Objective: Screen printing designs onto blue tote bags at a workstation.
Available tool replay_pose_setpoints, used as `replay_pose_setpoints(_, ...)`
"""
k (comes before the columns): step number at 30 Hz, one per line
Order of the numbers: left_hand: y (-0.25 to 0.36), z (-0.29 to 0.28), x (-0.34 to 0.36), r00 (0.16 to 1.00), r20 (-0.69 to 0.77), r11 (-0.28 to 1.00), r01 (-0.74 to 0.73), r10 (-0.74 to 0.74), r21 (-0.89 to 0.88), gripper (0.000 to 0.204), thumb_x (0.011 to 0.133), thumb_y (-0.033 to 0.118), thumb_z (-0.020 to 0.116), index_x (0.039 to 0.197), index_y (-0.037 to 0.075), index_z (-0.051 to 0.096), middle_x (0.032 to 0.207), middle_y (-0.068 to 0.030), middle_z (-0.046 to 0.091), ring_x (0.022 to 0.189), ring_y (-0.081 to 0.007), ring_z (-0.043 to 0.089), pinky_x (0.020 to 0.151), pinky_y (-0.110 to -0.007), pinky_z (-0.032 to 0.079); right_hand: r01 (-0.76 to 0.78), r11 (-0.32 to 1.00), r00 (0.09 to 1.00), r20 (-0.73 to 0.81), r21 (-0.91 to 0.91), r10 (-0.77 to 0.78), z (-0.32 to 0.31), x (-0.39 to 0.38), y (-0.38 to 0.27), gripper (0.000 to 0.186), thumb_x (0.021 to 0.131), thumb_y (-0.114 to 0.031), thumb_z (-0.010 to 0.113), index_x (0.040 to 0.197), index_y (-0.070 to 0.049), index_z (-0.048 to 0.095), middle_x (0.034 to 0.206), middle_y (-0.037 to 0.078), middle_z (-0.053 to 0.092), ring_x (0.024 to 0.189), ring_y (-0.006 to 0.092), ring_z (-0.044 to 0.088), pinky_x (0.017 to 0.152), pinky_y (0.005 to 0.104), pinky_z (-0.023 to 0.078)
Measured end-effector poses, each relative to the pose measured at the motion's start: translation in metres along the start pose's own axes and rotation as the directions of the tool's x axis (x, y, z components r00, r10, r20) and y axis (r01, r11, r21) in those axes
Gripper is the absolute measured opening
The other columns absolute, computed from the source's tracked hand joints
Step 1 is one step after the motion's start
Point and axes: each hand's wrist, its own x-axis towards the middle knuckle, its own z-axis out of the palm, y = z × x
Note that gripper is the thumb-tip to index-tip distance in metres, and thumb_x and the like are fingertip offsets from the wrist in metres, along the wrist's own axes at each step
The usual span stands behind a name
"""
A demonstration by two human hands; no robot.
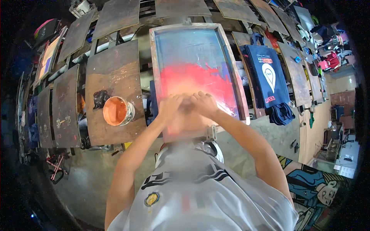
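Observation:
A wooden-framed printing screen (155, 57) lies in front of me. Red-pink ink (189, 76) covers the middle of its blue mesh, with ragged edges toward the far end. Over the near half, my left hand (171, 106) and my right hand (204, 104) are side by side, fingers curled down. Both seem to grip one thing between them, but a blur hides it. An open tub of orange-red ink (116, 111) stands on the board to the left, beside a crumpled black lump (101, 99).
Flat boards (115, 71) stand in rows on both sides and behind. Right of the screen, a stack of navy printed tote bags (266, 77) hangs over its board's near edge. A metal clamp (211, 133) sits at the screen's near edge. A painted panel (308, 188) is at lower right.

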Motion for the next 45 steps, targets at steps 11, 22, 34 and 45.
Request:
replay_pose_setpoints(11,0.029,-0.051,0.015,0.992,0.068,0.994,0.102,-0.104,0.036,0.049,0.071,0.031,0.084,0.107,0.008,0.062,0.108,-0.0101,0.067,0.107,-0.0327,0.062,0.087,-0.044,0.051,0.045,0.990,0.997,0.056,0.136,-0.053,-0.060,0.009,0.012,0.057,0.085,-0.058,0.068,0.112,-0.009,0.058,0.109,0.017,0.066,0.102,0.0377,0.067,0.082,0.0510,0.057)
replay_pose_setpoints(22,0.076,-0.019,-0.013,0.979,0.107,0.985,0.167,-0.171,0.047,0.050,0.074,0.032,0.084,0.109,0.004,0.061,0.105,-0.0153,0.066,0.106,-0.0373,0.062,0.089,-0.047,0.050,0.187,0.969,0.957,0.192,0.163,-0.217,-0.038,-0.027,0.027,0.050,0.077,-0.039,0.076,0.113,-0.010,0.059,0.109,0.012,0.066,0.106,0.0337,0.064,0.081,0.0498,0.056)
replay_pose_setpoints(34,0.064,-0.005,-0.026,0.970,-0.159,0.948,0.219,-0.186,0.230,0.046,0.075,0.035,0.081,0.101,0.007,0.055,0.101,-0.0120,0.062,0.101,-0.0349,0.060,0.081,-0.046,0.050,0.242,0.968,0.969,-0.065,0.063,-0.238,-0.020,-0.015,0.010,0.046,0.076,-0.017,0.079,0.117,-0.012,0.057,0.110,0.008,0.065,0.107,0.0284,0.063,0.082,0.0442,0.057)
replay_pose_setpoints(45,0.112,0.010,-0.060,0.978,-0.070,0.930,0.206,-0.194,0.306,0.041,0.079,0.033,0.078,0.103,0.008,0.056,0.102,-0.0105,0.061,0.101,-0.0316,0.062,0.082,-0.044,0.051,0.234,0.969,0.967,0.082,0.075,-0.240,-0.034,-0.060,0.008,0.042,0.078,-0.024,0.078,0.114,-0.011,0.062,0.108,0.008,0.066,0.106,0.0288,0.064,0.078,0.0448,0.058)
